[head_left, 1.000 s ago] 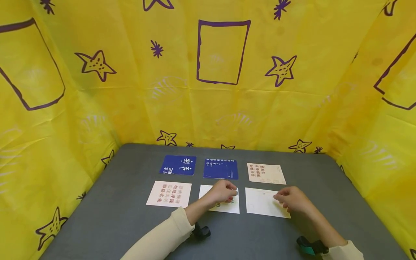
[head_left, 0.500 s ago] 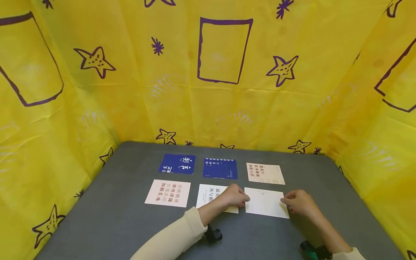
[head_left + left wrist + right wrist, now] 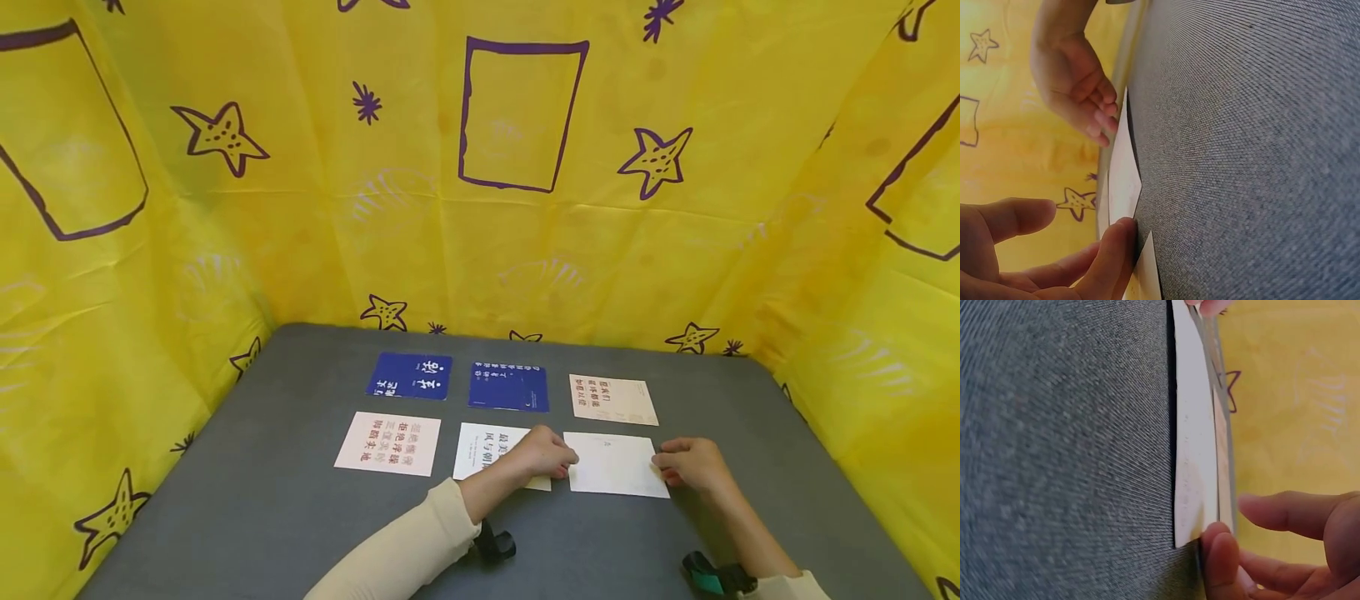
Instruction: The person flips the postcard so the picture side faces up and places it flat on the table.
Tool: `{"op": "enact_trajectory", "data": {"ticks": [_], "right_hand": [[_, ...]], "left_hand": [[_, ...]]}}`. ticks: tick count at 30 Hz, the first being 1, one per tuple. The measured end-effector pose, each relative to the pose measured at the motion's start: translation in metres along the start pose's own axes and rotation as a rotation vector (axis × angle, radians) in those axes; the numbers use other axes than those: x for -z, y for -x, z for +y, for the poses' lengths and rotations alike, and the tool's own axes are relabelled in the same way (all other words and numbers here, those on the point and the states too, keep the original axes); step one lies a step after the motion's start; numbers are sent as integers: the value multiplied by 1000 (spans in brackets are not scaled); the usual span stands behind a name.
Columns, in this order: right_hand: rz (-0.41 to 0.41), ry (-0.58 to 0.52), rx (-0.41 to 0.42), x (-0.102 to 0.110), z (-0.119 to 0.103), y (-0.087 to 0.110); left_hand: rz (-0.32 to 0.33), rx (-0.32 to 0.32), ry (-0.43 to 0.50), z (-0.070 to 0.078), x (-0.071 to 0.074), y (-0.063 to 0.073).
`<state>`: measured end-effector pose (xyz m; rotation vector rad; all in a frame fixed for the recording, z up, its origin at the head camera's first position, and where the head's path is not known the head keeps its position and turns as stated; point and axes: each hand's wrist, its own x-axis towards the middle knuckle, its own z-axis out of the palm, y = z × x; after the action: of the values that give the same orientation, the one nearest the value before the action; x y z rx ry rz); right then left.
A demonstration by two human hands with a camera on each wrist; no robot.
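Observation:
A mostly blank white card [image 3: 615, 471] lies at the near right of two rows of cards. At its left edge my left hand [image 3: 543, 454] touches it with the fingertips; in the left wrist view the thumb stands well apart from the fingers [image 3: 1113, 253]. The right hand [image 3: 697, 464] meets the card's right edge, its fingertips [image 3: 1219, 550] against the card and its thumb apart in the right wrist view. Partly hidden under my left hand and wrist is a white card with dark characters [image 3: 477, 450].
A pink printed card [image 3: 388, 444] lies at the near left. Behind are two blue cards, one at left [image 3: 408, 377] and one in the middle [image 3: 508, 392], and a beige card [image 3: 612, 400]. Yellow patterned cloth [image 3: 517, 250] surrounds the grey table [image 3: 300, 525].
My left hand has moved right, from above the printed white card to the left edge of the blank one. The right hand has shifted slightly right to its right edge. The blank card has turned slightly.

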<state>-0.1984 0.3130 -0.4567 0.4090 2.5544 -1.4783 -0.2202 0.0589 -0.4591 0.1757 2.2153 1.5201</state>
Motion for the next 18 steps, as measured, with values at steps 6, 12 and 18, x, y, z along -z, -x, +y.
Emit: {"op": "enact_trajectory", "data": {"ticks": [6, 12, 18], "right_hand": [[25, -75, -28, 1, 6, -1], [32, -87, -36, 0, 10, -2], [32, -68, -47, 0, 12, -4]], "left_hand": [[-11, 2, -2, 2, 0, 1], [-15, 2, 26, 2, 0, 1], [-14, 8, 27, 2, 0, 2]]}}
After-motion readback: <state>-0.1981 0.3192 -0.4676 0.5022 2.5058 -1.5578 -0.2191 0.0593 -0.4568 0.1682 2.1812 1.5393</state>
